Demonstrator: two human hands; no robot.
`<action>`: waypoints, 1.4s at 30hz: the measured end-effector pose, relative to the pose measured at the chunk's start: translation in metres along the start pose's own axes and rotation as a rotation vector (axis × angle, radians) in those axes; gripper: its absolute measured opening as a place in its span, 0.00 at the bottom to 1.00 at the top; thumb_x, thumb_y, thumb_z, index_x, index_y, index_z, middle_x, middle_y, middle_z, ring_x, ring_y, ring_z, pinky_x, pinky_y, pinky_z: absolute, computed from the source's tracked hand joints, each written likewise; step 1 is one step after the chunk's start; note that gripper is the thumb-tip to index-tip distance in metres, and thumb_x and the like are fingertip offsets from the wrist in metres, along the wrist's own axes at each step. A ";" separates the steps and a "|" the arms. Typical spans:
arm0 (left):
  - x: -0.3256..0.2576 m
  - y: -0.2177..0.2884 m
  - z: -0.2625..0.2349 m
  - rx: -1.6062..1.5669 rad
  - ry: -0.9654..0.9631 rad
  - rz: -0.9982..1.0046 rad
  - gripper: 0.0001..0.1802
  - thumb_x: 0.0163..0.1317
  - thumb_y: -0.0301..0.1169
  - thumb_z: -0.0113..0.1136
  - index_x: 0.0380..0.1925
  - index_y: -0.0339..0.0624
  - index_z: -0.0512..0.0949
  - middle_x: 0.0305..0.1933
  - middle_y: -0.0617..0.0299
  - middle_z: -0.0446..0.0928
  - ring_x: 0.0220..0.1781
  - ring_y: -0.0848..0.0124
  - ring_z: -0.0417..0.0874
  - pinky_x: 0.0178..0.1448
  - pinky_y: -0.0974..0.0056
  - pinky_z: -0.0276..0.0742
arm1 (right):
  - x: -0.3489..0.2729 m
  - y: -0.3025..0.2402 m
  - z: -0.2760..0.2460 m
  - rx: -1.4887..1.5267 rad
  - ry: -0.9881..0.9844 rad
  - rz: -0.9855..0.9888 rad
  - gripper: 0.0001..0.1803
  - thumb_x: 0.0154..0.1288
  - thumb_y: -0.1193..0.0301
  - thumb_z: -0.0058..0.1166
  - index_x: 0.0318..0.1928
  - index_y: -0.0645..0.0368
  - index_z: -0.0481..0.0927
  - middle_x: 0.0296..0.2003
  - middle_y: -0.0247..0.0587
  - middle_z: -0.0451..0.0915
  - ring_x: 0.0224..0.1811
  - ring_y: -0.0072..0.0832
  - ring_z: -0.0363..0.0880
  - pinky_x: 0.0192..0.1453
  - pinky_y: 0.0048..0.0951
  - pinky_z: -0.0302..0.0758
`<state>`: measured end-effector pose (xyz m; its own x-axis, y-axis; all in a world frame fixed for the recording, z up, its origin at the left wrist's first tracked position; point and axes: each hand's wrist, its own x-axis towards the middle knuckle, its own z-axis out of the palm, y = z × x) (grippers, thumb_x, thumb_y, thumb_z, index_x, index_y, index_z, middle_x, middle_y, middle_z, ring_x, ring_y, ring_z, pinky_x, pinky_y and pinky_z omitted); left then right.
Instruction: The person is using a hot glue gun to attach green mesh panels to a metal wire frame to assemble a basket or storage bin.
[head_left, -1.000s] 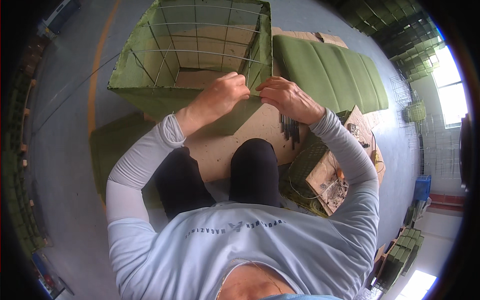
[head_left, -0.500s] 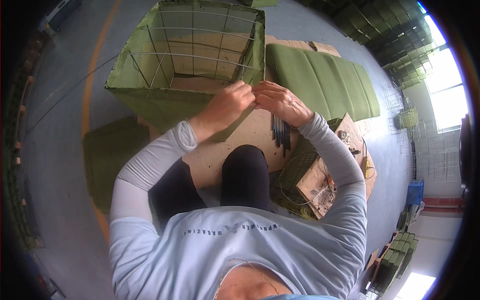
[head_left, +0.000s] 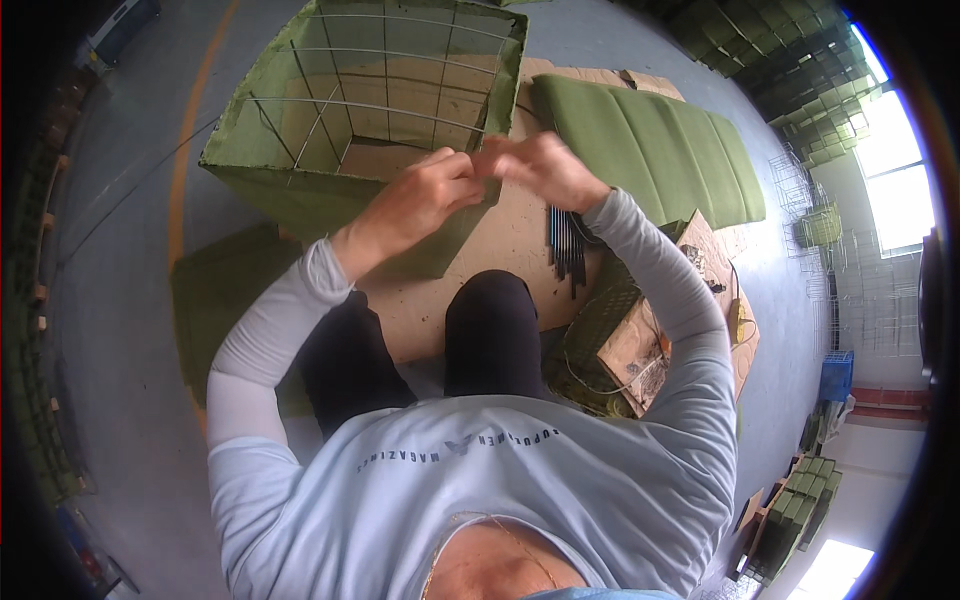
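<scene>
A wire-frame box [head_left: 380, 110] lined with green fabric stands open on a cardboard sheet [head_left: 500, 250] in front of me. My left hand [head_left: 425, 190] and my right hand [head_left: 540, 168] meet at the near right corner of the box's rim, fingers pinched together on the rim wire and the fabric edge. What lies between the fingertips is too small to make out. A bundle of thin dark rods [head_left: 568, 245] lies on the cardboard just below my right wrist.
A long green padded cushion [head_left: 650, 150] lies to the right. A green mesh basket [head_left: 600, 340] and a cardboard piece with tangled wire [head_left: 650, 350] sit by my right knee. A green fabric sheet [head_left: 225, 290] lies left. Stacks of green boxes and wire frames line the far right.
The view has shifted, so the box and hands sit lower in the picture. Both hands stay at the same corner of the box rim, drawn closer together.
</scene>
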<state>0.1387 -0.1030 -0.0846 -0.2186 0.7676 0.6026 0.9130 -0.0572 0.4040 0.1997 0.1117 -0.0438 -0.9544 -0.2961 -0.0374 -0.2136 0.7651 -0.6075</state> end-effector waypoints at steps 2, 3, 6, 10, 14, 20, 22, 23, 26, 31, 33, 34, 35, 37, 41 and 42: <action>-0.005 0.014 0.001 0.111 0.078 -0.011 0.14 0.49 0.25 0.67 0.37 0.34 0.79 0.36 0.58 0.75 0.40 0.61 0.76 0.43 0.60 0.75 | -0.009 0.003 -0.008 0.092 0.438 -0.307 0.15 0.72 0.68 0.47 0.48 0.66 0.79 0.48 0.47 0.81 0.50 0.40 0.80 0.56 0.34 0.75; -0.007 0.022 0.005 0.129 0.125 -0.070 0.15 0.48 0.26 0.67 0.37 0.33 0.79 0.36 0.58 0.75 0.41 0.61 0.76 0.44 0.60 0.75 | -0.012 0.004 -0.006 -0.067 0.390 -0.391 0.14 0.69 0.69 0.48 0.48 0.66 0.79 0.49 0.47 0.80 0.53 0.40 0.79 0.58 0.34 0.74; -0.005 0.034 0.025 0.190 0.156 -0.126 0.12 0.48 0.28 0.67 0.32 0.33 0.79 0.35 0.58 0.74 0.40 0.62 0.75 0.45 0.59 0.74 | -0.014 0.008 0.003 -0.394 0.302 -0.534 0.13 0.64 0.71 0.51 0.45 0.65 0.80 0.49 0.46 0.79 0.56 0.40 0.76 0.64 0.34 0.72; 0.001 0.029 0.045 0.385 0.066 -0.106 0.10 0.53 0.31 0.64 0.26 0.36 0.76 0.31 0.57 0.72 0.36 0.62 0.72 0.43 0.60 0.71 | -0.001 0.015 0.007 -0.623 0.075 -0.626 0.12 0.54 0.73 0.54 0.39 0.65 0.80 0.46 0.46 0.79 0.57 0.39 0.75 0.68 0.33 0.69; 0.002 0.024 0.046 0.369 0.049 -0.086 0.09 0.53 0.31 0.64 0.27 0.36 0.76 0.31 0.57 0.73 0.38 0.62 0.74 0.44 0.60 0.71 | 0.014 0.014 -0.002 -0.791 -0.086 -0.686 0.06 0.52 0.74 0.53 0.30 0.64 0.78 0.37 0.42 0.80 0.47 0.37 0.77 0.57 0.31 0.74; -0.009 0.023 0.026 0.273 0.164 -0.069 0.08 0.53 0.28 0.64 0.29 0.37 0.76 0.31 0.58 0.73 0.38 0.62 0.74 0.45 0.60 0.72 | 0.006 0.001 -0.011 -0.504 -0.058 -0.647 0.18 0.53 0.77 0.55 0.47 0.67 0.77 0.51 0.51 0.77 0.59 0.42 0.73 0.66 0.38 0.69; -0.012 0.017 0.021 0.235 0.168 -0.074 0.07 0.53 0.28 0.63 0.29 0.37 0.76 0.32 0.58 0.72 0.38 0.62 0.74 0.45 0.59 0.72 | -0.009 -0.002 -0.004 -0.602 0.064 -0.521 0.21 0.53 0.76 0.59 0.50 0.67 0.76 0.53 0.50 0.76 0.62 0.42 0.70 0.70 0.39 0.66; -0.012 0.014 0.021 0.217 0.115 -0.050 0.07 0.53 0.27 0.63 0.29 0.37 0.75 0.31 0.58 0.72 0.38 0.62 0.74 0.44 0.59 0.72 | -0.016 -0.004 0.002 -0.503 0.039 -0.511 0.24 0.54 0.71 0.63 0.51 0.66 0.76 0.54 0.48 0.76 0.62 0.41 0.71 0.71 0.39 0.65; -0.010 0.008 0.022 0.219 0.041 -0.013 0.07 0.54 0.27 0.63 0.29 0.37 0.75 0.31 0.58 0.71 0.37 0.62 0.74 0.44 0.59 0.72 | -0.019 -0.005 0.018 -0.438 0.128 -0.511 0.24 0.54 0.65 0.64 0.49 0.68 0.77 0.51 0.49 0.78 0.59 0.44 0.73 0.69 0.41 0.67; -0.009 0.013 0.020 0.201 0.070 -0.018 0.07 0.53 0.26 0.62 0.29 0.37 0.75 0.31 0.59 0.70 0.37 0.63 0.74 0.44 0.60 0.72 | -0.008 -0.006 0.022 -0.339 0.178 -0.506 0.18 0.61 0.65 0.58 0.46 0.67 0.78 0.49 0.52 0.79 0.59 0.44 0.73 0.68 0.41 0.67; -0.012 0.014 0.013 0.233 0.127 -0.001 0.06 0.53 0.26 0.62 0.29 0.37 0.75 0.31 0.59 0.71 0.38 0.63 0.75 0.43 0.60 0.73 | -0.013 -0.011 0.027 -0.284 0.346 -0.458 0.16 0.62 0.67 0.57 0.45 0.67 0.78 0.49 0.51 0.79 0.59 0.42 0.74 0.67 0.42 0.68; -0.013 0.012 0.009 0.242 0.157 -0.001 0.06 0.53 0.26 0.62 0.29 0.37 0.75 0.31 0.59 0.71 0.38 0.63 0.75 0.43 0.60 0.73 | -0.016 -0.013 0.031 -0.289 0.343 -0.464 0.16 0.62 0.67 0.57 0.45 0.67 0.78 0.49 0.51 0.79 0.59 0.42 0.74 0.67 0.42 0.68; -0.017 0.010 0.005 0.252 0.131 0.002 0.06 0.53 0.26 0.62 0.29 0.37 0.75 0.31 0.59 0.71 0.37 0.63 0.75 0.43 0.59 0.73 | -0.020 -0.016 0.040 -0.332 0.369 -0.449 0.16 0.62 0.68 0.57 0.45 0.66 0.78 0.49 0.51 0.79 0.59 0.42 0.74 0.67 0.43 0.68; -0.022 0.004 0.003 0.256 0.097 -0.006 0.06 0.53 0.26 0.62 0.29 0.37 0.75 0.30 0.59 0.71 0.37 0.63 0.75 0.42 0.59 0.73 | -0.022 -0.018 0.059 -0.470 0.417 -0.438 0.15 0.60 0.73 0.57 0.46 0.66 0.76 0.47 0.50 0.79 0.56 0.41 0.75 0.66 0.43 0.69; -0.018 -0.007 0.010 0.114 0.078 -0.057 0.04 0.55 0.26 0.60 0.27 0.38 0.76 0.29 0.57 0.71 0.37 0.61 0.75 0.40 0.58 0.73 | -0.014 -0.005 0.064 -0.462 0.442 -0.497 0.11 0.54 0.79 0.55 0.40 0.65 0.75 0.44 0.49 0.79 0.53 0.42 0.76 0.65 0.43 0.70; -0.013 -0.009 0.011 0.101 0.075 -0.055 0.03 0.56 0.26 0.59 0.27 0.38 0.76 0.29 0.57 0.71 0.37 0.60 0.75 0.39 0.57 0.73 | -0.014 0.000 0.057 -0.480 0.464 -0.531 0.09 0.51 0.80 0.54 0.37 0.64 0.75 0.44 0.48 0.79 0.53 0.42 0.76 0.64 0.42 0.71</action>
<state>0.1371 -0.1052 -0.1037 -0.2905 0.7179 0.6326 0.9281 0.0505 0.3689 0.2254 0.0831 -0.0884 -0.6691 -0.5003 0.5496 -0.6225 0.7812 -0.0468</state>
